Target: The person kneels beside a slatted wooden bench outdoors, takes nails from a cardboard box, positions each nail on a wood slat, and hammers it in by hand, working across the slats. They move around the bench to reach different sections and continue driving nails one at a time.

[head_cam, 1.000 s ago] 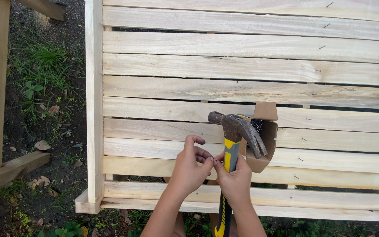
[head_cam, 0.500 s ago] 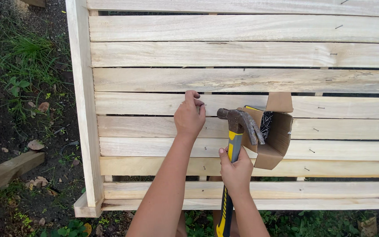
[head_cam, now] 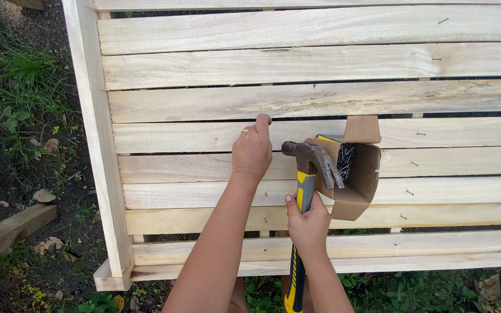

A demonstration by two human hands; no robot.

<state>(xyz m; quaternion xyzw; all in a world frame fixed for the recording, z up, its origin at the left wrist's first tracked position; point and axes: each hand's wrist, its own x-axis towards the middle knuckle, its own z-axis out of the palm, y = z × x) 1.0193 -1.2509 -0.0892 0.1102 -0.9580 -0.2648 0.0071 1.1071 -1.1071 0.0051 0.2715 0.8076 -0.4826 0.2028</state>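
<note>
Slats of pale, rough-sawn wood fill most of the view, nailed side by side into a wooden panel [head_cam: 297,101] that lies flat over grass and dark soil. The left hand [head_cam: 252,150] rests on one slat near the panel's middle, its fingers [head_cam: 262,122] curled and pinched together at the slat's far edge; a ring shows on one finger. Whether a nail sits between those fingertips cannot be told, since the tips hide the spot. Just right of these fingers and slightly nearer the body is the hammer [head_cam: 307,174], with a rusty claw head and a yellow and black handle. The right hand [head_cam: 308,223] is wrapped tightly round the handle a little below the head, thumb up along the grip, holding the hammer upright over the slats.

Directly right of the hammer head, touching it or nearly so, stands an open cardboard box [head_cam: 358,174] with its flap raised; dark nails [head_cam: 345,159] lie inside. Further right of both hands, small nail heads dot the slats. Left of the left hand runs the panel's side rail [head_cam: 97,145], and beyond it grass [head_cam: 24,75] and fallen leaves.
</note>
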